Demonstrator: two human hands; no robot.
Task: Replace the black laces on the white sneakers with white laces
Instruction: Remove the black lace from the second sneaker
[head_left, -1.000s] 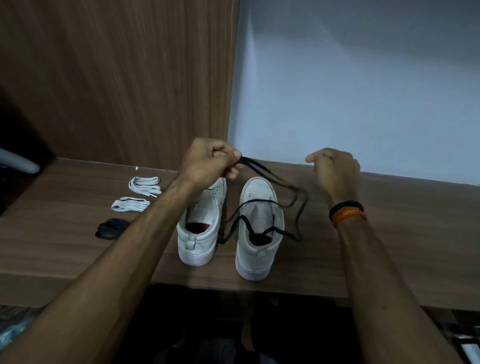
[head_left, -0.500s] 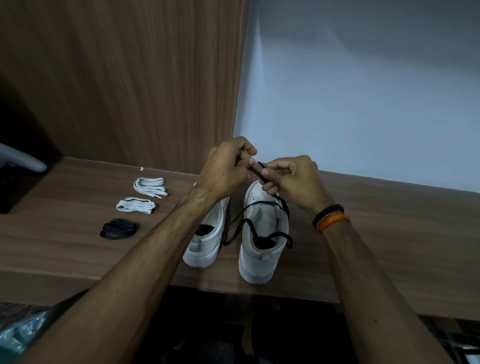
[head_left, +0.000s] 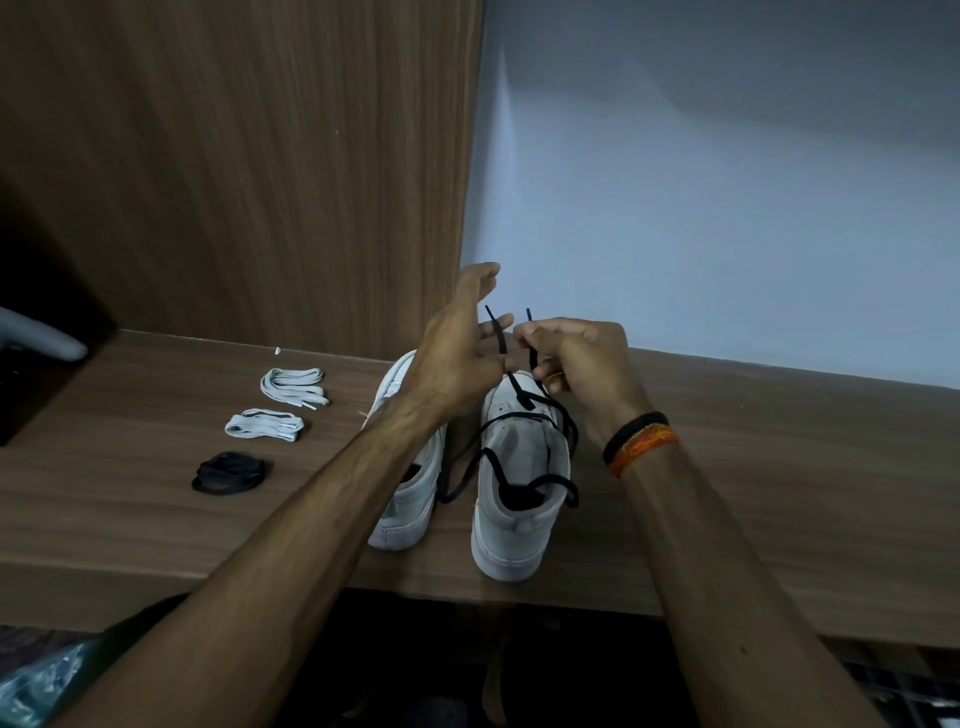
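Two white sneakers stand heels toward me on the wooden shelf (head_left: 779, 467). The left sneaker (head_left: 410, 499) has no lace and is partly hidden by my left forearm. A loose black lace (head_left: 519, 405) lies draped over the right sneaker (head_left: 519, 514). My right hand (head_left: 582, 364) pinches both lace ends above the toe, tips pointing up. My left hand (head_left: 457, 353) is beside it with fingers spread, its fingertips touching one lace end. Two bundled white laces (head_left: 293, 384) (head_left: 265, 425) and a coiled black lace (head_left: 228, 472) lie to the left.
A wooden panel (head_left: 234, 182) rises behind the shelf on the left, a pale wall (head_left: 727, 182) on the right. A grey rounded object (head_left: 36, 332) pokes in at the far left. Below the shelf's front edge it is dark.
My right hand came in from the right and took the lace ends that my left hand was pinching. My left hand has spread its fingers. The lace now hangs closer over the right sneaker.
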